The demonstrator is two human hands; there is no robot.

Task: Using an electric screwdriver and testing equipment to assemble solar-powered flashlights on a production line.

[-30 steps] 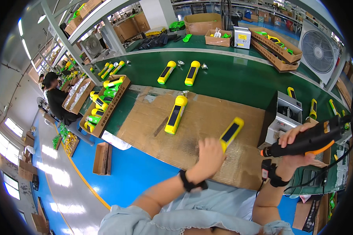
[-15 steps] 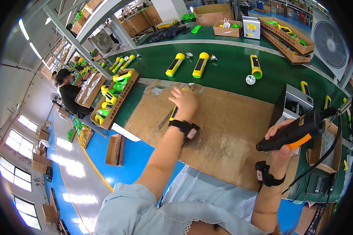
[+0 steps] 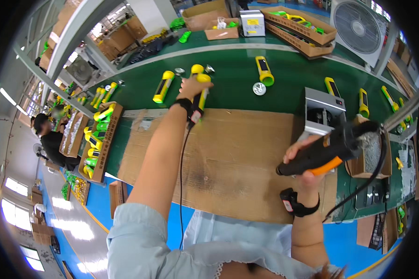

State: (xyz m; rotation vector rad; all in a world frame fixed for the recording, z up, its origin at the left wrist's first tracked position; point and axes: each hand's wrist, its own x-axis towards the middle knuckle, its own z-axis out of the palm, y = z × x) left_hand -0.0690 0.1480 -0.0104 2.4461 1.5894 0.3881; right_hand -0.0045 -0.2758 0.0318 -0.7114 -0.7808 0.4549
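Across the green desk [image 3: 293,74] in front of you lies a wide sheet of brown cardboard [image 3: 246,153], the biggest thing within reach. At its far right edge stands a grey metal box [image 3: 323,104], and far right beyond that a white fan [image 3: 358,21]. A long tray of yellow parts [image 3: 100,139] sits at the left, with another person [image 3: 51,139] seated beyond it.

Your left hand [image 3: 191,86] has stretched further out than half a second ago: then it hovered over the cardboard's far part, now it is past the far edge, over the green surface, fingers closed round a yellow torch [image 3: 200,95] whose head points away from you. A black wristband and a thin cord run down that forearm. Another yellow torch [image 3: 163,87] lies just to the left of it, and one more [image 3: 264,70] further right.

Your right hand [image 3: 307,156] has stayed at the near right, clamped on the black and orange electric screwdriver [image 3: 330,149], held level, its cable looping down to the near edge.
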